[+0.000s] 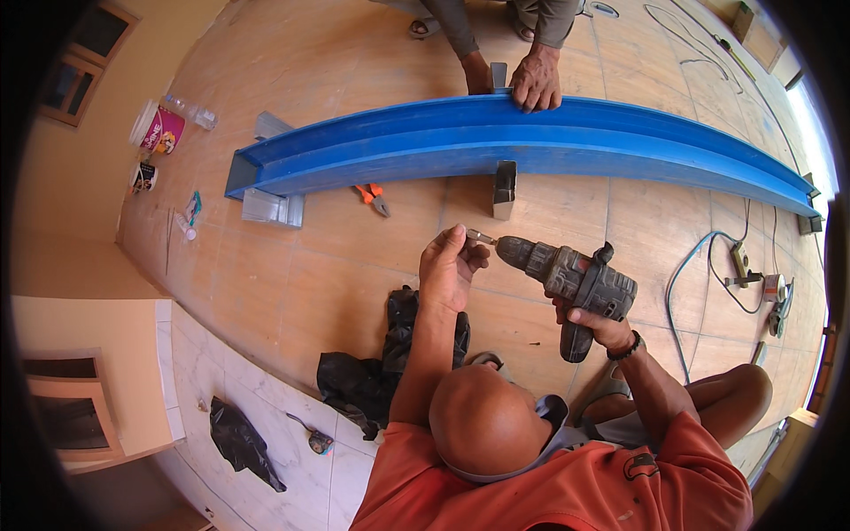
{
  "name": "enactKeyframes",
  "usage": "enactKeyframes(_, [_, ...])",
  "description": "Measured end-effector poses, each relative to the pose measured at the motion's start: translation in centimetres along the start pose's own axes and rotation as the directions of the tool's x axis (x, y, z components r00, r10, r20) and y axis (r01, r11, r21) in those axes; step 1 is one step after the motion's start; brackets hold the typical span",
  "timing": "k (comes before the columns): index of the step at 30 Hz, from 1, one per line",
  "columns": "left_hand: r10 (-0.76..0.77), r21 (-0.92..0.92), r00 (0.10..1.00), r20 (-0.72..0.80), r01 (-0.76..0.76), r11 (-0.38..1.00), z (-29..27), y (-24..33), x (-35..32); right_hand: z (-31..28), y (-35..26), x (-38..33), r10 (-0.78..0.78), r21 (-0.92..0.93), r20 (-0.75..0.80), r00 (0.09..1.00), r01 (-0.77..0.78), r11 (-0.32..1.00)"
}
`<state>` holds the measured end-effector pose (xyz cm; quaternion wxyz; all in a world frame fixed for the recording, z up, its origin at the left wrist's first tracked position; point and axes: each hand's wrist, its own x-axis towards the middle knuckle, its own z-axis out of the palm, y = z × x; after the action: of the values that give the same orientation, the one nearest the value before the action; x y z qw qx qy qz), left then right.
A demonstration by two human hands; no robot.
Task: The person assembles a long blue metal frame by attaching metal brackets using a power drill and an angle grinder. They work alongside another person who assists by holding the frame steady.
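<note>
Neither of my hands shows. Directly below me a person in a red shirt (549,496) sits on the tiled floor, seen from above and behind. That person's right hand (606,327) grips a black cordless drill (567,273) around its handle. Their left hand (453,265) pinches the metal bit (481,237) at the front of the chuck. Beyond the drill lies a long blue metal channel (381,150) across short metal channel pieces (504,190). At its far side another person's hand (537,80) rests on the upper edge.
Orange-handled pliers (374,200) lie near the channel. To the left stands a pink-and-white bucket (163,131) beside a clear bottle (193,113). Cables (677,305) run over the floor at right. Black plastic (354,380), a black bag (243,442) and a tape measure (320,442) lie at lower left.
</note>
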<state>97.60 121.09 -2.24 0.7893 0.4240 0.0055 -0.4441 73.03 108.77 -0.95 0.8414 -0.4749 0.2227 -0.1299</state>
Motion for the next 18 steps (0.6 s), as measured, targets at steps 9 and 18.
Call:
enactKeyframes(9, [0.026,0.177,0.995,0.092,-0.042,0.983,-0.9,1.3,-0.5,-0.6,0.6,0.1,-0.003,-0.028,0.035,0.999,0.004,1.000])
enactKeyframes(18, [0.148,0.135,0.979,0.143,-0.168,0.977,0.1,1.8,-1.2,1.3,0.0,0.8,0.057,0.117,0.024,0.998,-0.059,0.991])
